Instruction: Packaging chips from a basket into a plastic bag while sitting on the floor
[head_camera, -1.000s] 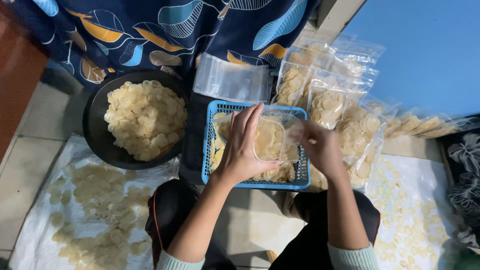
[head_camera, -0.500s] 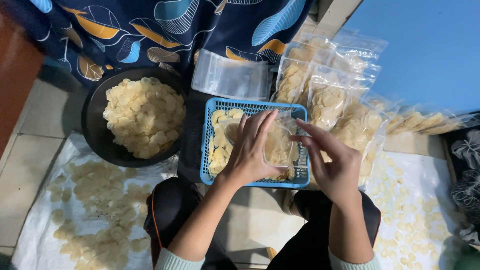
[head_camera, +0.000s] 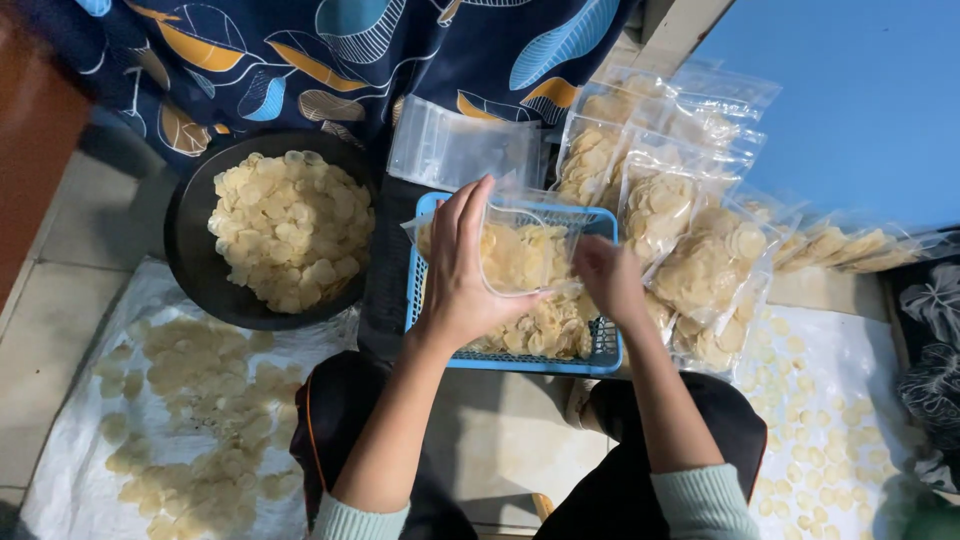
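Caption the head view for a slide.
Both hands, left and right, hold a clear bag of chips over a blue basket.

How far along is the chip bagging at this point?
Done: a stack of filled clear bags lies right of the blue basket. In hand: the left hand and right hand hold a partly filled bag over the basket. Left: chips in the basket, a heaped black pan, more spread on white sheets, and empty bags.

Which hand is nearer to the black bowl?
Left. The left hand holds a clear bag over the blue basket, just beside the black bowl; the right hand is farther away.
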